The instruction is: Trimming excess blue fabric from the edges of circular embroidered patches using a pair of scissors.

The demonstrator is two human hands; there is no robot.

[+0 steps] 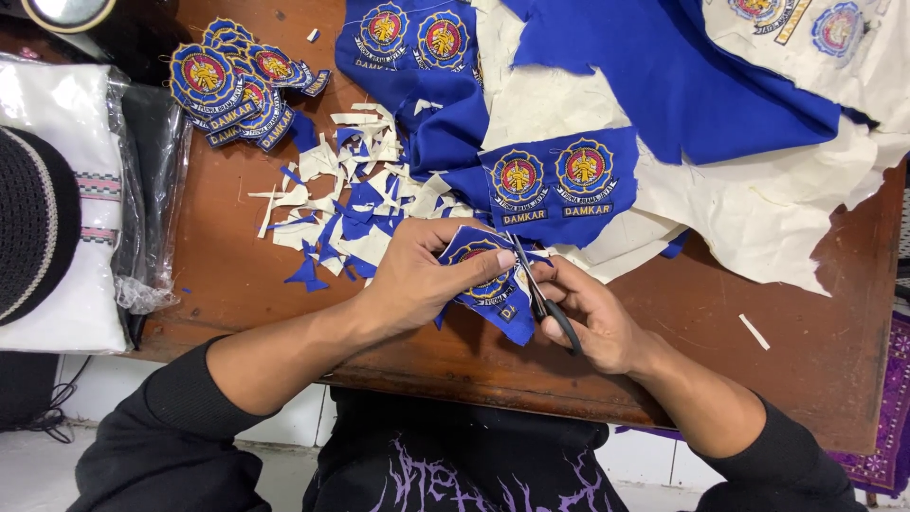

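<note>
Firmly, left hand (417, 280) pinches blue patch (485, 275); right hand (592, 318) closes around scissors (540, 299).

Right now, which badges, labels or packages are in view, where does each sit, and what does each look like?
Held patch: left hand grips it, round gold-and-red emblem on blue; right hand works scissors at its edge.
Patch pile: table top left, cut blue badges, stacked.
Uncut patches: centre, pair on blue cloth.
Plastic package: far left, clear bag over white folded fabric.
</note>
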